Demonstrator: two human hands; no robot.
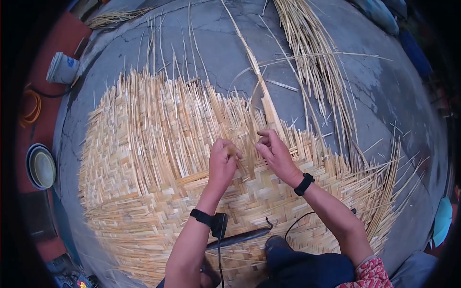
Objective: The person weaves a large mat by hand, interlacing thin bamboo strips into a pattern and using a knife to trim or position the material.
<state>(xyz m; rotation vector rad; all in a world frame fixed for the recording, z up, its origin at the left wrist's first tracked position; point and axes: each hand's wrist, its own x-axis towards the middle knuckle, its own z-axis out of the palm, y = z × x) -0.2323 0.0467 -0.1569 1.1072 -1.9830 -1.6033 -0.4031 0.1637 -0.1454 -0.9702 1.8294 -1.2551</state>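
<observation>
Both hands (249, 156) curled (fingers (265, 150) pinched) on mat (144, 158)

White bucket (62, 68) lies tipped at the edge of the cracked concrete floor (384, 101). Orange cord (32, 108) coils just below it on the red strip. Stacked bowls (41, 167) sit further down that side. Loose bundle of bamboo strips (312, 53) fans across the floor, upper right.

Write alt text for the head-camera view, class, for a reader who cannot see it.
Two bare hands, left hand and right hand, pinch bamboo strips at the working edge of a large woven bamboo mat on a grey concrete floor. Loose strips lie beyond.
</observation>
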